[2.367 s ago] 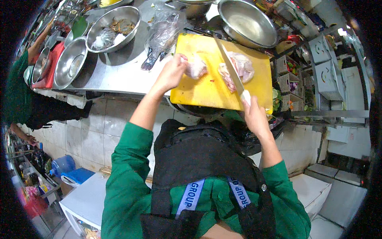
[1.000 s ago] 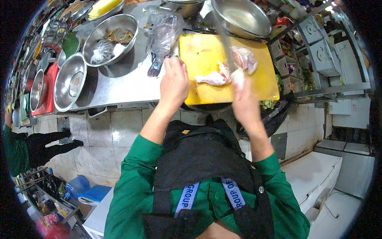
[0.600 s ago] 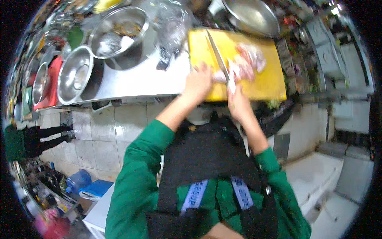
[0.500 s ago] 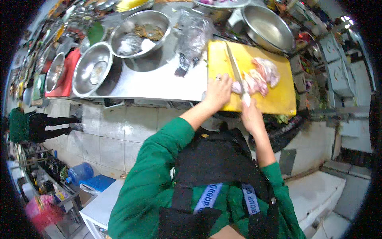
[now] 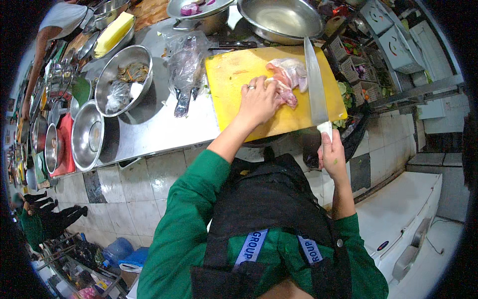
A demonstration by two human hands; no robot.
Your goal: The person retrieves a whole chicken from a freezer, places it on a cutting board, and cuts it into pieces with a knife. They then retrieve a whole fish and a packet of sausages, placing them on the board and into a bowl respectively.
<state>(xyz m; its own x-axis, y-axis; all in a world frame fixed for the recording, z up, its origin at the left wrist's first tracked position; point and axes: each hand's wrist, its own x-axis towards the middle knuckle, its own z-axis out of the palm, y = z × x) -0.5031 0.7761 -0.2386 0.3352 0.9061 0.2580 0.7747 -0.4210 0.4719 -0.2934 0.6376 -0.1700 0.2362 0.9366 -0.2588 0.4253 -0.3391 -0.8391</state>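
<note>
A yellow cutting board point(image 5: 231, 70) lies at the table's front edge with raw chicken point(image 5: 291, 72) on it, pink flesh with pale skin. My left hand point(image 5: 260, 101), a ring on one finger, grips the left side of the chicken; its fingertips are partly hidden against the meat. My right hand point(image 5: 332, 155) is closed round the white handle of a large kitchen knife point(image 5: 316, 84). The broad blade points away from me, just right of the chicken and apart from it, over the board's right part.
Left of the board lies a whole dark fish point(image 5: 184, 74) in clear plastic. Metal bowls stand further left, one holding crabs and a bag point(image 5: 124, 82). A large metal basin point(image 5: 281, 20) sits behind the board, beside a black-handled knife point(image 5: 236, 45). Other people are at the left.
The knife has gone from across the meat to the right of it. My left hand has shifted right onto the chicken. The whole view has turned.
</note>
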